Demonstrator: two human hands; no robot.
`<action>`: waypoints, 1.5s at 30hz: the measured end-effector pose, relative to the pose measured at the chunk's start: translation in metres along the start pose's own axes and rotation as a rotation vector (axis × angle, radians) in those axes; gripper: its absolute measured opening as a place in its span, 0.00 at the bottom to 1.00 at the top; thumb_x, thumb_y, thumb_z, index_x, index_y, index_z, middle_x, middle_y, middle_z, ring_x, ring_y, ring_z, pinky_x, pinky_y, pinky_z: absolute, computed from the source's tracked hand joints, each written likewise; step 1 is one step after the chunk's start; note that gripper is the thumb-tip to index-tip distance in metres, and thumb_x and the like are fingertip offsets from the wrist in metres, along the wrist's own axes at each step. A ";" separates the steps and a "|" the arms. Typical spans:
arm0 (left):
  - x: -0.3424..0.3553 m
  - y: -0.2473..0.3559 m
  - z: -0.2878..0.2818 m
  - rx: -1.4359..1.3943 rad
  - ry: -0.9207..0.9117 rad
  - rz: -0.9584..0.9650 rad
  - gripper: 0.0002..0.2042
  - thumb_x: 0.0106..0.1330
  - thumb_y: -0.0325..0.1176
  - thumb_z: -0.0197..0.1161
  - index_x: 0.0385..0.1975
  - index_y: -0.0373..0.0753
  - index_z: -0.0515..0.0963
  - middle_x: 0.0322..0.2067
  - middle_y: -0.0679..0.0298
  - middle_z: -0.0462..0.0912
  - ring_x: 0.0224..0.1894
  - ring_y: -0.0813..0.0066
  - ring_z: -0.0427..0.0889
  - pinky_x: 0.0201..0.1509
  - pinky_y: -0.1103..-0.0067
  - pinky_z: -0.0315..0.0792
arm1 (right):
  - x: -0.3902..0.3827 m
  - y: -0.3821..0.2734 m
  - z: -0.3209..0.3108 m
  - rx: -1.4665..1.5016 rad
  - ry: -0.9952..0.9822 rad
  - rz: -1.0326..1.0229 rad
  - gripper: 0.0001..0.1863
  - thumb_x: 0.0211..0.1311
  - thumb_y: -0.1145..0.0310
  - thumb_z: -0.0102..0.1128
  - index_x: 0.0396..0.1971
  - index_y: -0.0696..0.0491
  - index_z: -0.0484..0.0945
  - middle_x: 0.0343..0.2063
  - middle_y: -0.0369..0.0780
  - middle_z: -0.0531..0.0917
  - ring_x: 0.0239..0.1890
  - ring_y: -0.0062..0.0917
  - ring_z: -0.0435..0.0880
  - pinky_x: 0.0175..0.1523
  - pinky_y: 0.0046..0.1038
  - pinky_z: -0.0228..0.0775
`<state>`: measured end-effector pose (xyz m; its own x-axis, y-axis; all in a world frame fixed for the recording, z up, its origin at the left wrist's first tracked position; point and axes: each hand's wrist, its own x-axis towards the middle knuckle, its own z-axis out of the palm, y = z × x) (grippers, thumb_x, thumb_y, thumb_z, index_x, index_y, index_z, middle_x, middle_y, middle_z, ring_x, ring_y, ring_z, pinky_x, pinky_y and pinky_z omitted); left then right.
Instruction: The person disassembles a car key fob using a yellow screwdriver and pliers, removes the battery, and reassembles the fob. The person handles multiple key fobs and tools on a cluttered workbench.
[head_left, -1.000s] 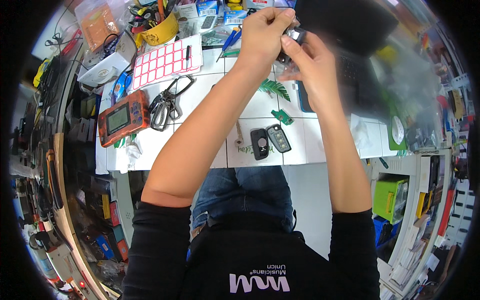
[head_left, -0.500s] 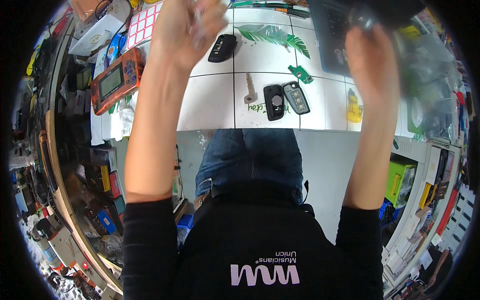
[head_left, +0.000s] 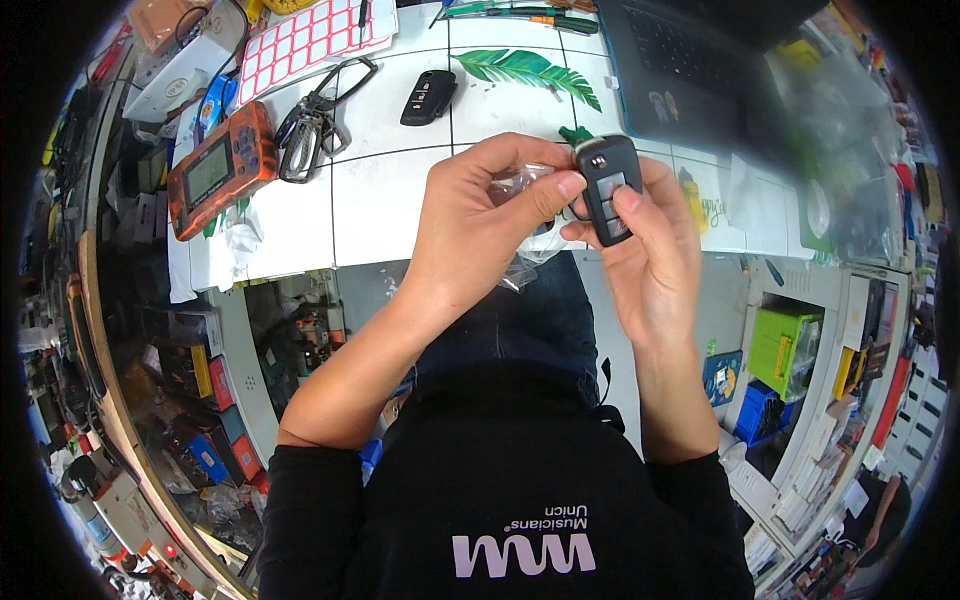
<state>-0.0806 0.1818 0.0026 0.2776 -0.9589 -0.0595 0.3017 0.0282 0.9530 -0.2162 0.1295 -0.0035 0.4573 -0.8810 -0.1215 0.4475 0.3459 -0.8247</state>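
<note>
The right hand (head_left: 655,240) has its thumb bent over the buttons of a black key fob (head_left: 606,165) and its other fingers curled behind, closed around the fob with no visible slack; the fob tilts, its top toward eleven o'clock, over the near edge of the white tiled table (head_left: 390,205). The left hand (head_left: 475,215) is half curled, thumb and forefinger drawn toward each other with a small gap, a crumpled clear plastic bag (head_left: 518,180) held in the hollow between them; its thumb tip meets the fob's left edge, though whether it presses there I cannot tell, and its lower fingers are hidden. Taking the held fob as the dial's centre, a second key fob (head_left: 430,97) lies at ten o'clock, with a sheet of red-outlined labels (head_left: 300,50) farther out that way. A green leaf pattern (head_left: 530,70) is at eleven, and a dark laptop (head_left: 665,75) at one. Toward nine lie a bunch of keys (head_left: 305,145) and, well beyond it, an orange handheld device (head_left: 222,170) with a small screen.
</note>
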 end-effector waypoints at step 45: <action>-0.021 -0.017 -0.154 1.321 0.250 0.430 0.15 0.53 0.26 0.63 0.43 0.42 0.75 0.36 0.59 0.73 0.30 0.63 0.75 0.32 0.74 0.70 | 0.031 -0.003 -0.004 -0.028 0.001 0.120 0.22 0.61 0.68 0.47 0.56 0.57 0.64 0.35 0.41 0.73 0.27 0.19 0.71 0.29 0.21 0.62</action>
<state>0.0488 0.2454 -0.0583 0.3224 -0.8646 0.3855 -0.8732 -0.1145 0.4737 -0.2068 0.0996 -0.0071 0.5058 -0.8339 -0.2210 0.3673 0.4399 -0.8195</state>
